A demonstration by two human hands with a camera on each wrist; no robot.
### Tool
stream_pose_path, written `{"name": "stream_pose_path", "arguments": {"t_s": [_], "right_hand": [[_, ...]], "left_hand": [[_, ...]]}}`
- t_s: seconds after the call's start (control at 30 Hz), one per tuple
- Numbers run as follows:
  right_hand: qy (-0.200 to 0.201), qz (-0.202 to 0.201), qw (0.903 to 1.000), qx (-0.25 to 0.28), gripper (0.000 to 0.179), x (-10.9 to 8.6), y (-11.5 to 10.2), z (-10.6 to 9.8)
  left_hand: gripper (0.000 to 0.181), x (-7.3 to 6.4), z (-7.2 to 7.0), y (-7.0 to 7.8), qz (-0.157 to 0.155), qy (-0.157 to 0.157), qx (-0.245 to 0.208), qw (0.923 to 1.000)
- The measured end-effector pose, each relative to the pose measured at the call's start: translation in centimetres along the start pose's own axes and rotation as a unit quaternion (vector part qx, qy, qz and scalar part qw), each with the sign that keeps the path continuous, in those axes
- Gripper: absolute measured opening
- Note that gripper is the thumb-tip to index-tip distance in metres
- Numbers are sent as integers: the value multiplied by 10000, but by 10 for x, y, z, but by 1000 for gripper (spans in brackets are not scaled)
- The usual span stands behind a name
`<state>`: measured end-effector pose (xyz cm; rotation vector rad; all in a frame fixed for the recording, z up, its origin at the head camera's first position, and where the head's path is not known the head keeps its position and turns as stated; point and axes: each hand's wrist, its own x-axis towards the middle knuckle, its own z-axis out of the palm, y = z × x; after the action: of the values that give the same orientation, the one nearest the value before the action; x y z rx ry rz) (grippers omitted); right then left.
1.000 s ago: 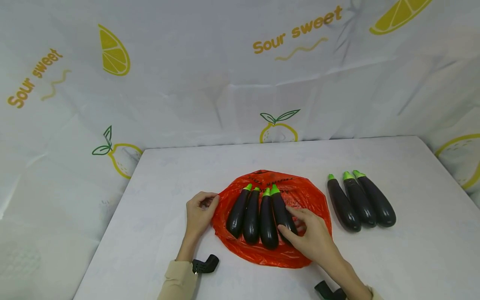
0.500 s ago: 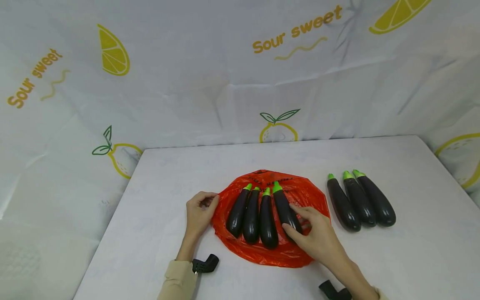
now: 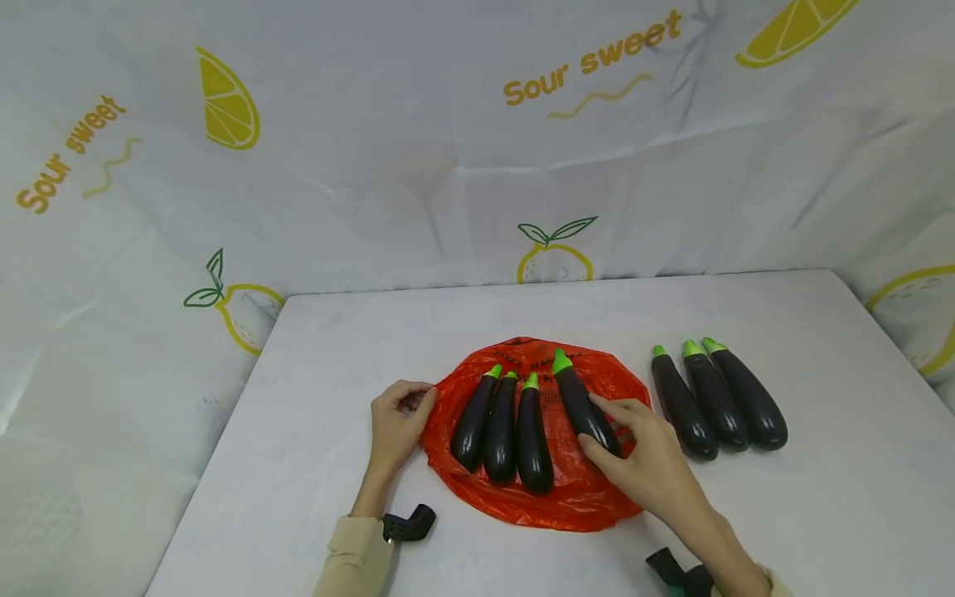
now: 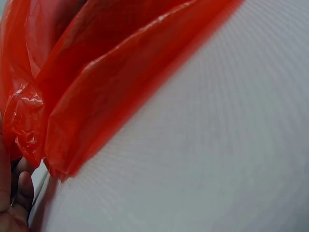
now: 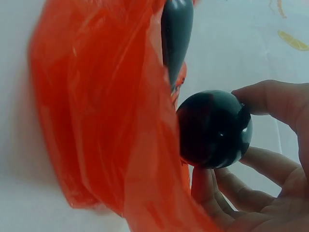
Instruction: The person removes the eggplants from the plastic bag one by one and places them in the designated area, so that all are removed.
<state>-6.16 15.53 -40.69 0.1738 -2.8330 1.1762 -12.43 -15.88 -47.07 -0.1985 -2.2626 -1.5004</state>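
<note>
- Lying in the opened mouth of a red, crinkled thin-plastic bag (image 3: 589, 510), three glossy black eggplants with bright green stem ends (image 3: 500, 435) are grouped toward the left; a fourth glossy black eggplant (image 3: 584, 406) is held at the bag's right half.
- The fourth is pinched near its rounded end between the thumb and fingers of the right hand (image 3: 649, 456); the bag's left rim appears to be pinched by the curled fingers of the left hand (image 3: 399, 419).
- A slip could be caused by the smooth skin, since the stem end is left ungripped.
- The limp film, close beside the right fingers, could be snagged and dragged, and the bagged three rolled.
- The outer row of three dark eggplants (image 3: 719, 406) could be nudged, as little room is left beside the right knuckles.
- More room for moving is offered leftward and behind, where the left and far edges of the white table (image 3: 351, 356) are well apart from the bag; its near edge is not shown.
</note>
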Motion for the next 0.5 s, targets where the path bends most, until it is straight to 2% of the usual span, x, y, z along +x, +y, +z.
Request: {"name": "stream_pose_path", "arguments": {"t_s": [0.3,0.5], "right_hand": [[263,-123,9996,-50,51,0,5,-7],[435,-114,9988,-197,51,0,10,-13]], "left_hand": [[5,1,0,2,53,-1,-60,10000],[5,1,-1,4,-29,7,17,10000]]}}
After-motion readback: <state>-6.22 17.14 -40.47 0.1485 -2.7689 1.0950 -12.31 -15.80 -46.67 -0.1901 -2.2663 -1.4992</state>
